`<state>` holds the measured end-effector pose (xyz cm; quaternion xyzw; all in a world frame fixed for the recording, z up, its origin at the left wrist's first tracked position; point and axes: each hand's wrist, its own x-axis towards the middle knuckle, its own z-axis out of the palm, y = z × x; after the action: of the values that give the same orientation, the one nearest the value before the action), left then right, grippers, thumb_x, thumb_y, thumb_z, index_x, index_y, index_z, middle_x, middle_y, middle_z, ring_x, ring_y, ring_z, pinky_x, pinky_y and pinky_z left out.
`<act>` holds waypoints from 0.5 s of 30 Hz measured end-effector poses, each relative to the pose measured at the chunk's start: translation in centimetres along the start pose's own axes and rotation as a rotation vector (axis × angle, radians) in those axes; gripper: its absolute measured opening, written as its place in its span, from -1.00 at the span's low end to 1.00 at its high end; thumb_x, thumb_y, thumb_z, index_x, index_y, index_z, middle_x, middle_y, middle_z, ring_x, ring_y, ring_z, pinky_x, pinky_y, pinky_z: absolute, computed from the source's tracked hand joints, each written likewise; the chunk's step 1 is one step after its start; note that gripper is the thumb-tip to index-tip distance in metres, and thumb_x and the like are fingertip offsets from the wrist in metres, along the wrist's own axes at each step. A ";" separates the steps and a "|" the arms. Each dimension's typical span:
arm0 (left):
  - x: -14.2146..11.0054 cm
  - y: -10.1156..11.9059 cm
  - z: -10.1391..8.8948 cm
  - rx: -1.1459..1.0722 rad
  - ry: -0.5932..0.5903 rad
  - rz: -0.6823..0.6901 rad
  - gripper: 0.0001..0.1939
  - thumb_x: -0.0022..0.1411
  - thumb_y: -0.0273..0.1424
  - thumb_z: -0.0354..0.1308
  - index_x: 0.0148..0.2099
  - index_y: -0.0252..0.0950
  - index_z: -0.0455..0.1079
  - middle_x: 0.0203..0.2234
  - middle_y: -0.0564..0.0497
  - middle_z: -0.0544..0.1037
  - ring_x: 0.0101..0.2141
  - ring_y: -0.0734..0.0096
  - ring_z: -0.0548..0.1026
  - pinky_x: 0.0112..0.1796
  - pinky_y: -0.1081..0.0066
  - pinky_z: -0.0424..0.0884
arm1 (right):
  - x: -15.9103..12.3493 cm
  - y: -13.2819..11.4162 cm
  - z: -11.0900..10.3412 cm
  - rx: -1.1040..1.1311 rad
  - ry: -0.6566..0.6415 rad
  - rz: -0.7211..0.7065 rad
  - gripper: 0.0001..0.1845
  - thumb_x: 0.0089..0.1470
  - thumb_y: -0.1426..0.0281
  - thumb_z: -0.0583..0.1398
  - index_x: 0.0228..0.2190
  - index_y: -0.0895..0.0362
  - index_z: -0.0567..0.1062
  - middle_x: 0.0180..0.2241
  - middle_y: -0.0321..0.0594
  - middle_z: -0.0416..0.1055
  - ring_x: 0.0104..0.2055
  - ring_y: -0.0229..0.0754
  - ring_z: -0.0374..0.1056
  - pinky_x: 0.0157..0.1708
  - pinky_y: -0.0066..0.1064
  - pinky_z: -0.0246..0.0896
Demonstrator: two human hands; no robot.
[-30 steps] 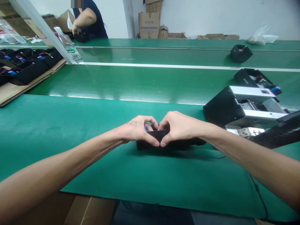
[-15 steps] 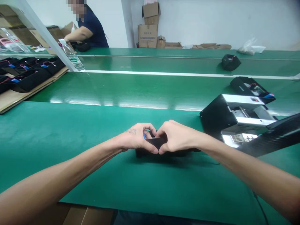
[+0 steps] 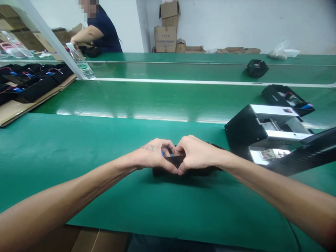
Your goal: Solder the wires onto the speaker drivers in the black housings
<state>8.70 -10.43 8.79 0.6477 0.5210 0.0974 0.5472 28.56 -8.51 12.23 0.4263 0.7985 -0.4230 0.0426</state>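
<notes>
A black open-topped casing (image 3: 160,172) lies on the green mat (image 3: 147,206) in front of me, largely covered by my hands. My left hand (image 3: 154,154) bends over its left part, thumb outside the near wall and fingers curled inside. From the right, my right hand (image 3: 197,152) reaches over the same casing, thumb and fingers also curled around that wall. The thumb tips meet at the near side, and the fingers almost touch at the far side. A bit of blue shows by my left fingers; anything small between the fingertips is hidden.
To the right stand a black-and-silver machine (image 3: 262,131) and a black tube-like arm (image 3: 309,152). Black casings with wires (image 3: 34,84) sit on a board at left; another casing (image 3: 286,98) lies behind the machine. A bottle (image 3: 81,63) leans near a post. A person (image 3: 103,31) works beyond.
My right hand has shifted slightly left, closing the gap between the two hands a little. The view has moved slightly; the casing stays in about the same place.
</notes>
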 end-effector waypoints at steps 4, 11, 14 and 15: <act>0.2 0.2 -0.2 -0.053 -0.006 -0.020 -0.45 -0.27 -0.17 0.59 -0.22 -0.21 0.49 -0.49 0.20 0.47 -0.49 0.53 0.36 -0.52 0.48 0.14 | 0.6 -0.3 0.0 -0.007 0.001 0.030 -0.63 -0.31 0.32 0.44 -0.67 0.10 0.32 -0.68 -0.45 0.18 -0.59 -0.32 0.05 -0.63 -0.37 -0.22; -1.6 -1.0 2.2 0.106 0.106 0.118 -0.50 -0.17 -0.22 0.55 -0.14 -0.15 0.53 -0.40 0.14 0.58 -0.35 0.34 0.52 -0.34 0.40 0.36 | -5.3 0.2 2.9 -0.286 0.372 -0.244 -0.90 0.00 0.45 0.29 -0.36 0.06 0.58 -0.37 -0.19 0.53 -0.27 -0.01 0.44 -0.31 -0.20 0.29; -3.2 -3.0 5.4 0.290 0.261 0.255 -0.60 -0.08 -0.39 0.45 -0.13 -0.11 0.52 -0.40 0.09 0.62 -0.26 0.21 0.55 -0.29 0.32 0.42 | -10.8 2.4 5.6 -0.168 1.086 -0.259 -0.50 0.15 0.39 0.28 0.13 -0.13 0.47 0.07 -0.15 0.48 0.10 0.11 0.39 0.08 0.02 0.30; -3.6 -3.8 6.5 0.355 0.317 0.338 -0.64 -0.03 -0.47 0.38 -0.13 -0.10 0.50 -0.43 0.09 0.62 -0.31 0.23 0.55 -0.29 0.30 0.43 | -12.2 3.5 6.3 -0.057 1.382 -0.164 -0.42 0.13 0.35 0.32 0.17 -0.23 0.42 0.14 -0.20 0.42 0.15 0.15 0.35 0.13 0.09 0.25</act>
<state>9.54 -17.75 4.85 0.7878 0.4934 0.1946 0.3132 36.99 -19.91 11.20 0.5349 0.6829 -0.0351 -0.4963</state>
